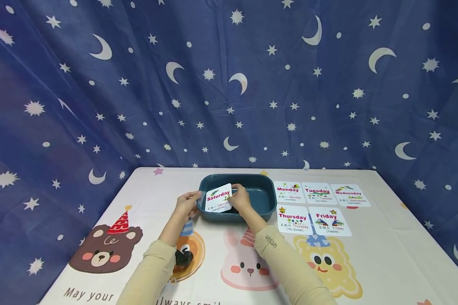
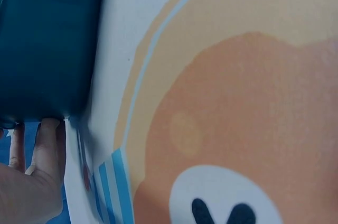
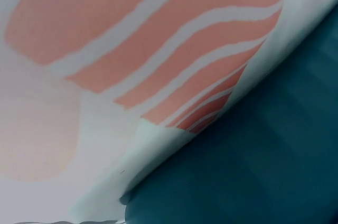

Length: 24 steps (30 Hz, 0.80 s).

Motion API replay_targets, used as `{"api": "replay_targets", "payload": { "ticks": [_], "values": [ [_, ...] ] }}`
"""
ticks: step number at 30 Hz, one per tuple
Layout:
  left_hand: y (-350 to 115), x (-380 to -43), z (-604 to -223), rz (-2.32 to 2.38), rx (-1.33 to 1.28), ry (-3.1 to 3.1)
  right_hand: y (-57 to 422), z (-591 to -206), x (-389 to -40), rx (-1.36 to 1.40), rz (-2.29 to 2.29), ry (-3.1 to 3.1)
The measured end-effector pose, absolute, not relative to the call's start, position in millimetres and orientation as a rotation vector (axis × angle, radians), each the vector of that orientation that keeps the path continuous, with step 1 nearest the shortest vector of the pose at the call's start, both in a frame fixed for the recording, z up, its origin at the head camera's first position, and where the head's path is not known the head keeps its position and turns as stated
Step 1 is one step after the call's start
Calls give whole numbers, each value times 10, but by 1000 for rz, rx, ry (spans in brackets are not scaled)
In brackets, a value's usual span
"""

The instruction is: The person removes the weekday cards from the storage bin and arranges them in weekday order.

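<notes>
A dark teal plastic basin (image 1: 257, 197) with rounded corners sits on the table. At its left end my left hand (image 1: 186, 206) holds the rim, thumb on top. The left wrist view shows fingers (image 2: 46, 145) of that hand against the basin's end wall. Over the basin's left part is a white Saturday card (image 1: 218, 199), tilted. My right hand (image 1: 241, 199) pinches this card by its right edge. In the right wrist view the basin's side wall (image 3: 253, 150) fills the lower right, and no part of the hand shows.
Right of the basin lie the Monday (image 1: 288, 192), Tuesday (image 1: 319, 194) and Wednesday (image 1: 350, 195) cards in a row. Thursday (image 1: 294, 220) and Friday (image 1: 330, 222) cards lie below them. The tablecloth (image 1: 152, 192) has cartoon animals. A starry blue curtain (image 1: 213, 140) hangs behind.
</notes>
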<state>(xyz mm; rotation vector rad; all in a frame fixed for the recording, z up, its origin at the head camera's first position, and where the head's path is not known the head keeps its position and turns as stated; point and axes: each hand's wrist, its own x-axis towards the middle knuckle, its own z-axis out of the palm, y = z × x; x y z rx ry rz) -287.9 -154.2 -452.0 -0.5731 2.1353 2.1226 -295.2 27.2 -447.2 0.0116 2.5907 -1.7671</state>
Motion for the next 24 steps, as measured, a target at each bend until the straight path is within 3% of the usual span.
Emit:
{"api": "replay_targets", "payload": {
  "ticks": [16,24],
  "values": [
    [-1557,-2861,-4510,2153,-570,2105,251,-4447,-2952,351,-1822,2647],
    [-1550,-2855,-4512,2143,-573,2105,260,-4432,-2933,345,-1848,2642]
  ]
}}
